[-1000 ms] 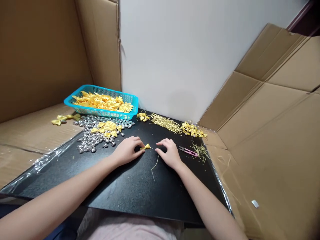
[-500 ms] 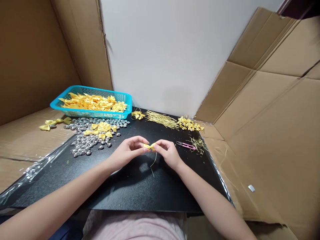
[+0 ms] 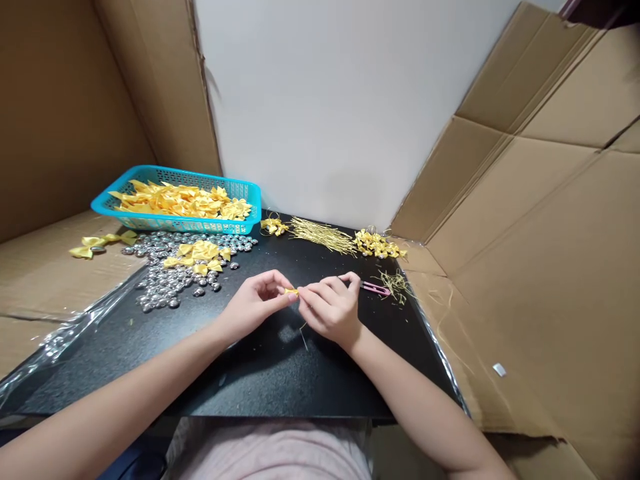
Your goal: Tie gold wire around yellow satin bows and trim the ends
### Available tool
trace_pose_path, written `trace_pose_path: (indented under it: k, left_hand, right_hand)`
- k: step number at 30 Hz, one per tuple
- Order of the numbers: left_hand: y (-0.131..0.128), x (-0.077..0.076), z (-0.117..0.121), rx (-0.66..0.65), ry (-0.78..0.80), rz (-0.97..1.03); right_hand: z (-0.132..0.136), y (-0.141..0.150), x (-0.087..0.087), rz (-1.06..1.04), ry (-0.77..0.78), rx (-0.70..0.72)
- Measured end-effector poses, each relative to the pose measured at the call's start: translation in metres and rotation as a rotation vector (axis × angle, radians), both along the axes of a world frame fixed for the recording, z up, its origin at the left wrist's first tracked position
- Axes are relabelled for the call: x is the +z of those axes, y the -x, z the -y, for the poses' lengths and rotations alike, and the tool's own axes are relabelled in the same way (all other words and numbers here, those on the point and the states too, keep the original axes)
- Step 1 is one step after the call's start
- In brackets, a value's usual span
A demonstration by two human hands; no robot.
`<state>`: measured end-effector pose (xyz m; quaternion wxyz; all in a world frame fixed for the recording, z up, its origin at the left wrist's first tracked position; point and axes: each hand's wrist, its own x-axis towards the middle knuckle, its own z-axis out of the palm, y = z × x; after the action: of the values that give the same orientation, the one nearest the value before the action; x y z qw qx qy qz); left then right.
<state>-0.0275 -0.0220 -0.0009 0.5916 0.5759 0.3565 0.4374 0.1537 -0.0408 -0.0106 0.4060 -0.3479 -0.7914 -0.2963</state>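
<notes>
Between my two hands, above the middle of the black table, is a small yellow ribbon bow [image 3: 291,291]. My left hand [image 3: 260,300] pinches the bow's left side between thumb and fingertips. Closed at its right side, my right hand [image 3: 333,307] has its fingertips together at the bow and hides most of that end. A thin gold cord [image 3: 303,337] hangs down below the right fingers. Just beyond the right hand lies a pair of pink-handled thread snips [image 3: 375,288], its blades partly hidden by the fingers.
A blue basket [image 3: 175,223] of yellow bows stands at the back left. Before it lie silver domed beads [image 3: 160,283] and loose bows [image 3: 200,252]. Gold cords [image 3: 323,235], corded bows [image 3: 377,245] and cord scraps [image 3: 397,285] lie rightward. Cardboard walls [image 3: 540,253] flank the table [image 3: 260,390].
My right hand has turned over, its back now up, and its fingers cover the bow's right half. My left hand keeps its pinch. The view has shifted slightly.
</notes>
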Motion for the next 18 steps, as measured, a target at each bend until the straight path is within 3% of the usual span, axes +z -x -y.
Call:
trace_pose_path:
  k: [6,13,18]
  left_hand:
    - [-0.001,-0.008,-0.005,0.022,0.131,0.076]
    - [-0.002,-0.009,-0.006,0.044,0.118,0.119]
    - [-0.001,-0.006,-0.001,-0.019,-0.030,0.075]
  right_hand:
    - [-0.002,0.005,-0.001,-0.060,0.041,0.079]
    - [-0.004,-0.005,0.006,-0.443,0.126,0.084]
    - [-0.019,-0.017,-0.004,-0.628,0.445,-0.024]
